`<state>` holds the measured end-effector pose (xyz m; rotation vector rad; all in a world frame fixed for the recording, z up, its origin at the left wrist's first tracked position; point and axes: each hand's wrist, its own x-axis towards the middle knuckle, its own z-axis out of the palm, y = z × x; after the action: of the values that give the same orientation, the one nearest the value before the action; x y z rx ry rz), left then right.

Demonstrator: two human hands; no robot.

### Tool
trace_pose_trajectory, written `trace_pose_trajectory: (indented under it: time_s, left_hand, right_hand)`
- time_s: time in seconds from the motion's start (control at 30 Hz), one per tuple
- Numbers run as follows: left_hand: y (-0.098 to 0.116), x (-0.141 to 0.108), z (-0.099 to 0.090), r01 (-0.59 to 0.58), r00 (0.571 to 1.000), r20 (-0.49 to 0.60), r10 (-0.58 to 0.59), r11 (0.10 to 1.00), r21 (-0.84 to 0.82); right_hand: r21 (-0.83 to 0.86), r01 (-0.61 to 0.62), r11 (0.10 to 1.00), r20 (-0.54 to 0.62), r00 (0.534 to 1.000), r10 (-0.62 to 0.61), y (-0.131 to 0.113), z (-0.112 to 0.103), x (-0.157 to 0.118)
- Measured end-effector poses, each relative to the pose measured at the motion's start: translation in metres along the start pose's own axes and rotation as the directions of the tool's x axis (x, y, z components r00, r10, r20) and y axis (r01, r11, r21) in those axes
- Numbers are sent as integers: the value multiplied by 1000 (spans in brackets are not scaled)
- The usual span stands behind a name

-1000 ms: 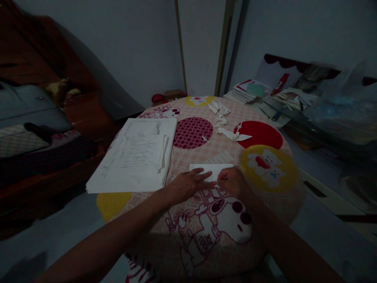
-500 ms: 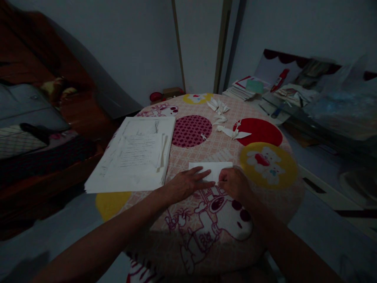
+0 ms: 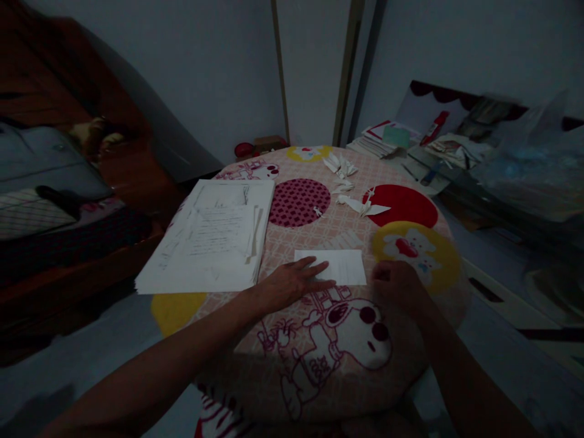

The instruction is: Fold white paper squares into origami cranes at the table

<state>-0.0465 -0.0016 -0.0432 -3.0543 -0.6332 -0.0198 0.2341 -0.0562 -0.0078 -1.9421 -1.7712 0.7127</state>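
A small white sheet of paper (image 3: pixel 344 266), rectangular and seemingly folded, lies flat on the patterned tablecloth (image 3: pixel 283 243). My left hand (image 3: pixel 292 283) rests on its left part, fingers spread and pressing down. Just past the paper's right edge is my right hand (image 3: pixel 396 285), apart from the sheet, its fingers curled in with nothing visible in them. Farther back on the cloth lie a folded paper bird (image 3: pixel 365 205) and more folded white paper pieces (image 3: pixel 340 165).
A stack of papers (image 3: pixel 205 237) with written sheets on top covers the table's left side. At the right stands a glass-topped surface (image 3: pixel 420 164) with a red bottle (image 3: pixel 435 128), paper piles and a plastic bag (image 3: pixel 524 164). A wooden bench (image 3: pixel 132 176) is at the left.
My right hand has slid right from the paper's lower middle to beyond its right edge, uncovering that side. My left hand stays on the paper.
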Motion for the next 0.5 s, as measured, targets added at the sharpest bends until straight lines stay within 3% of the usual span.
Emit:
trace_pose_trajectory:
  time_s: [0.17, 0.33, 0.4, 0.5]
  left_hand:
    - [0, 1, -4, 5, 1000, 6, -5, 999, -43]
    - [11, 7, -8, 109, 992, -32, -118, 974, -200]
    - [20, 13, -6, 244, 955, -90, -283, 921, -304]
    - [33, 22, 1, 419, 841, -163, -516, 812, -407]
  right_hand:
    - [234, 131, 963, 47, 988, -146, -19, 31, 13]
    - [171, 78, 982, 134, 986, -101, -24, 49, 21]
    - [154, 52, 987, 145, 987, -74, -24, 48, 21]
    - [125, 44, 991, 132, 989, -60, -24, 46, 19]
